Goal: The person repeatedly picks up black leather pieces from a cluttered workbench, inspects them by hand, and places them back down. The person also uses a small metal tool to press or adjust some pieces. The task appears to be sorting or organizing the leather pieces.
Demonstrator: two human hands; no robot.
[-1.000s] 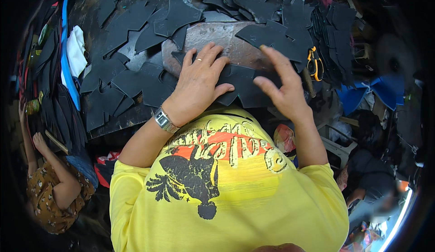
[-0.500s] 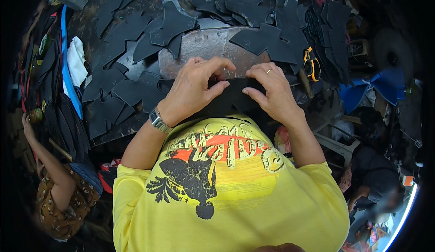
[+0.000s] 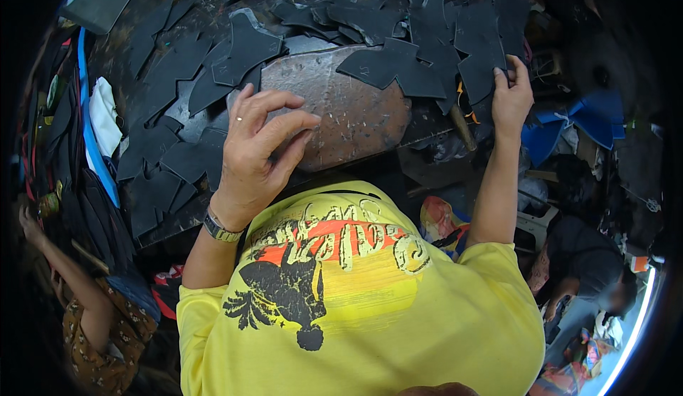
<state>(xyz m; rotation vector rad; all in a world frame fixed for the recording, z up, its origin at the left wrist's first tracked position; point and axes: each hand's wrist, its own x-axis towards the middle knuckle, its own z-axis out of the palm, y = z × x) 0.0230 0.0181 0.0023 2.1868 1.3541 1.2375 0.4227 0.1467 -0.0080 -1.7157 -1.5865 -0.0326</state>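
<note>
My left hand (image 3: 267,147) hovers over the near edge of a worn, brownish metal plate (image 3: 356,122). Its fingers are curved and apart, with nothing between them. Out to the right, my right hand (image 3: 514,101) pinches the lower right edge of a black cut sheet piece (image 3: 480,37), which lies over the pile at the far right. Fingertips and thumb meet at that edge. Beside the plate, another black cut piece (image 3: 391,69) with a pale mark overlaps its far right corner. The orange-handled cutters (image 3: 475,116) are mostly covered by the black pieces.
Many black cut pieces (image 3: 245,47) cover the dark table. A wooden handle (image 3: 463,129) juts over its front edge. At the left hang a blue strip (image 3: 99,140) and a white cloth (image 3: 105,115). One person (image 3: 92,303) is at the left, another (image 3: 587,264) at the right.
My hands have parted. The right one has swung far right with a black piece, over the pile and cutters. My left hand has moved slightly left and down, uncovering the plate.
</note>
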